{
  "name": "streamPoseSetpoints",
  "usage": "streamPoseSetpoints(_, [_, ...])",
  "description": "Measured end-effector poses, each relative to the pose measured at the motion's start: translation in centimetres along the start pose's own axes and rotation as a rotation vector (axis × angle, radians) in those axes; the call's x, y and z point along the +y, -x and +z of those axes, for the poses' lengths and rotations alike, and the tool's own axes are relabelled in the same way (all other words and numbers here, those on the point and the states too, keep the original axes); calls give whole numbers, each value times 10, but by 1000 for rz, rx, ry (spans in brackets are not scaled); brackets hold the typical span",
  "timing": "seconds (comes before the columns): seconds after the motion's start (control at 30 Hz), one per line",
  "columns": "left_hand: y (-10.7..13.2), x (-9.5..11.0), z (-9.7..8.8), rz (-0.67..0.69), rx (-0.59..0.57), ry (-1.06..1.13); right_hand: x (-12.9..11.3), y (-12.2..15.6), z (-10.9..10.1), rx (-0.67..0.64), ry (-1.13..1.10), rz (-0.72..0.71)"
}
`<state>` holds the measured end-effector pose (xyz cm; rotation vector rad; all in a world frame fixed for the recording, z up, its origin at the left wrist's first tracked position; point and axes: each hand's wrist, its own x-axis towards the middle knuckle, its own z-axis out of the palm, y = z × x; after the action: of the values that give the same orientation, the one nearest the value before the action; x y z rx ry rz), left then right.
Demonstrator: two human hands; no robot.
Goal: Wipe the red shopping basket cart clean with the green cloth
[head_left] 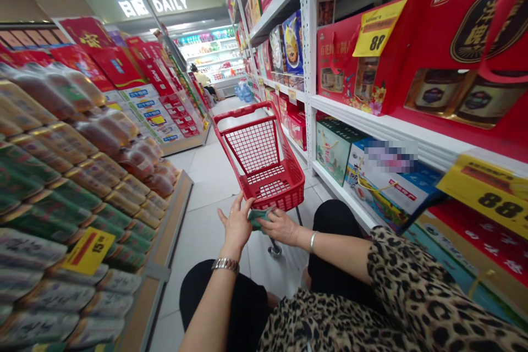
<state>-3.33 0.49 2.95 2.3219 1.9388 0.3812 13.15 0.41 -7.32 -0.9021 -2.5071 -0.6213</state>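
My right hand (281,226) grips a small folded green cloth (259,218) just in front of the shopping cart's near end. Beside it, my left hand (238,224) has its fingers spread, its edge at or against the cloth; whether it touches is hard to tell. The red plastic shopping cart (284,182) stands right ahead of both hands, and its basket holds nothing I can see. A caster wheel (274,251) of the cart shows below my right hand.
White shelves (342,109) with red gift boxes (412,60) and a blue carton (383,181) line my right. On the left, stacked drink packs (82,176) stand on a low wooden platform (173,214). A person (202,78) is far down the tiled aisle (206,176).
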Motion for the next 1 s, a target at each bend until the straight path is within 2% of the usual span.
streamPoseSetpoints(0.13, [0,0,1,-3,10,7,15,20,-8,6,25,63])
streamPoseSetpoints(0.53, [1,0,4,-2,20,22,68,80,-37,-102,22,181])
streamPoseSetpoints(0.7, [1,0,5,2,36,35,83,103,-53,-226,59,380])
streamPoseSetpoints(0.8, [1,-1,7,4,41,33,89,114,-67,-255,69,535])
streamPoseSetpoints(0.9, [1,-1,9,5,50,26,91,121,-83,-206,84,684])
streamPoseSetpoints(1.0, [1,2,8,0,53,25,93,121,-99,-69,107,837])
